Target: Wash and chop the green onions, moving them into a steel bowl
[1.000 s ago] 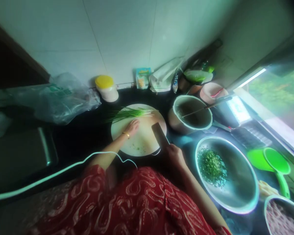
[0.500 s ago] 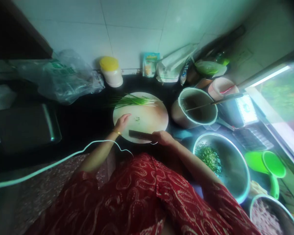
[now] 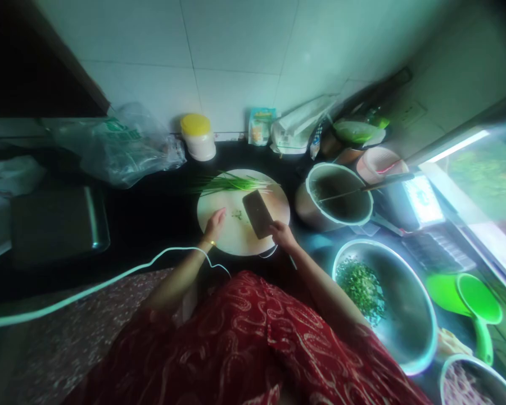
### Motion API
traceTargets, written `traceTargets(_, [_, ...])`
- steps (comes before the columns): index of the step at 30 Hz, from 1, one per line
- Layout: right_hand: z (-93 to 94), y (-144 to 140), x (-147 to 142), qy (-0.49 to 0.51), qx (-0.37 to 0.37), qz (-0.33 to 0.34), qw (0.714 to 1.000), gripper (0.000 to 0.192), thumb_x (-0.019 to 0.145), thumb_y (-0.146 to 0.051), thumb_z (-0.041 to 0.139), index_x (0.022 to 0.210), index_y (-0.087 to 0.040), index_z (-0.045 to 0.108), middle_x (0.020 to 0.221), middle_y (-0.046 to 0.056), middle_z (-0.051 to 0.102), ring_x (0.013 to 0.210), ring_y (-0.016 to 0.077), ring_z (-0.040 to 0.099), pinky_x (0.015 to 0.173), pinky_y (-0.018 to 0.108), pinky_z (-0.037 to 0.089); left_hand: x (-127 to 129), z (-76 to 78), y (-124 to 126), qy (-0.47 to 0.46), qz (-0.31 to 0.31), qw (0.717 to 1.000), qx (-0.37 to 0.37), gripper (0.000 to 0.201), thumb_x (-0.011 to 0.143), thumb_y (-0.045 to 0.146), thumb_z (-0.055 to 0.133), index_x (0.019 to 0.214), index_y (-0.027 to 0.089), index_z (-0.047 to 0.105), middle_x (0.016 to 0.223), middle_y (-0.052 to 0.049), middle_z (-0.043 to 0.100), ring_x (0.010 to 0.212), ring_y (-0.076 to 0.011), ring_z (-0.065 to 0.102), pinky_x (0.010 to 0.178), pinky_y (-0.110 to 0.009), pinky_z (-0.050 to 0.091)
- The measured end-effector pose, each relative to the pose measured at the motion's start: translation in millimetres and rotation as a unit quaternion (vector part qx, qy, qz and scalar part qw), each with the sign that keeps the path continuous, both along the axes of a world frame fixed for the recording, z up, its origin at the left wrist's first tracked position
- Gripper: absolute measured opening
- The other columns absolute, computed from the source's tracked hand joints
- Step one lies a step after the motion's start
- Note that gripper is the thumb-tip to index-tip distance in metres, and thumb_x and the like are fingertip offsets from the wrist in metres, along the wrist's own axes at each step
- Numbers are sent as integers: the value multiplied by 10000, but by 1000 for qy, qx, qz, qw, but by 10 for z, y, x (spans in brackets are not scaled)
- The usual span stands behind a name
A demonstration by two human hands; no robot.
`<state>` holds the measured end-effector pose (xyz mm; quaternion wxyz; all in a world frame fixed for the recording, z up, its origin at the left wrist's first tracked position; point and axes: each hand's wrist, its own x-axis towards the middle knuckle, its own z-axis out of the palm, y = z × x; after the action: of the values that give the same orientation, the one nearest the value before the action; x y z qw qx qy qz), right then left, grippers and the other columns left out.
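My right hand (image 3: 281, 235) is closed round the handle of a cleaver (image 3: 257, 214), whose broad dark blade lies tilted over the right part of a round cutting board (image 3: 231, 243). At the board's left side my left hand (image 3: 215, 225) is open, its fingers stretched forward and nothing visible in it. A bunch of green onions (image 3: 236, 183) lies across the far part of the board, the green ends hanging past its left rim. Between my hands sit a few small chopped green bits (image 3: 236, 214).
To the right stand a deep pot (image 3: 341, 197) with a long-handled utensil, a metal basin (image 3: 409, 292) holding chopped greens, and a green scoop (image 3: 451, 295). Behind the board are a yellow-lidded jar (image 3: 198, 138) and packets (image 3: 261, 126). A white cable (image 3: 122, 275) crosses at left.
The cleaver has swung from lying level near the board's front edge to pointing away from me, its flat face showing. My left hand stays near the board's left side. The view has tilted slightly upward.
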<state>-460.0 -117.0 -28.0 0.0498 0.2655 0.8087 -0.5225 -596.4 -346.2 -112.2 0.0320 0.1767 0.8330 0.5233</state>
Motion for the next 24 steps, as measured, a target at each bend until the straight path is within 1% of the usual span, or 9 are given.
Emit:
traceTargets(2, [-75,21,138,-9,-36,-66,997,138,819,-286,494,708,-204,481,392,-102,375,352,87,395,393,209,304,54,-14,107,9,-22,1000,-7,335,939,283,398,1147,119,603,1190,-143,655,1119,-196,615,1013,-340,470])
traceTargets(4, [-130,45,214,-5,-53,-112,992,123,809,-278,502,716,-202,473,389,-106,379,333,80,384,371,204,290,79,-11,203,17,-33,999,-15,318,938,260,398,1144,129,602,1185,-137,655,1113,-195,618,1003,-344,481])
traceTargets(6, [-167,64,228,-4,-60,-144,988,106,805,-266,509,730,-199,475,391,-110,385,320,75,375,354,200,280,84,6,270,32,-43,998,-27,314,935,225,385,1150,144,598,1186,-125,654,1108,-193,617,1001,-354,485])
traceTargets(8, [-193,56,196,-9,-61,-157,986,91,808,-250,515,744,-197,478,392,-111,388,319,73,383,349,195,284,89,30,301,55,-47,996,-48,332,928,187,363,1164,148,594,1187,-121,651,1118,-193,607,1018,-362,473])
traceTargets(12, [-255,-101,73,-35,-55,-132,989,68,830,-217,502,770,-199,474,386,-111,391,330,76,417,353,179,308,142,62,278,102,-41,984,-138,370,918,186,374,1223,144,579,1300,-155,578,1246,-238,518,1089,-399,400])
traceTargets(14, [-298,-242,2,-54,-59,-114,990,62,846,-211,491,789,-206,467,370,-115,380,320,81,413,342,178,313,185,58,251,112,-34,974,-194,408,916,239,419,1296,148,534,1404,-170,494,1328,-283,435,1124,-457,339])
traceTargets(17, [-359,-485,-110,-66,-67,-93,991,83,864,-206,494,791,-214,457,374,-112,385,320,90,418,330,186,332,240,29,222,120,-2,959,-256,564,900,373,483,1400,119,422,1499,-201,366,1408,-351,295,1152,-568,211])
traceTargets(20, [-389,-739,-237,-59,-73,-75,993,119,868,-205,517,769,-218,451,414,-94,427,340,93,435,331,197,351,255,-10,219,116,3,955,-271,676,894,457,479,1433,68,360,1514,-233,318,1431,-364,233,1158,-576,170])
traceTargets(24, [-357,-1052,-406,-48,-106,-75,990,151,861,-194,531,740,-220,443,436,-89,427,350,90,433,336,201,349,222,-29,256,93,-24,965,-243,662,916,434,436,1434,31,342,1512,-249,310,1436,-339,233,1169,-520,204])
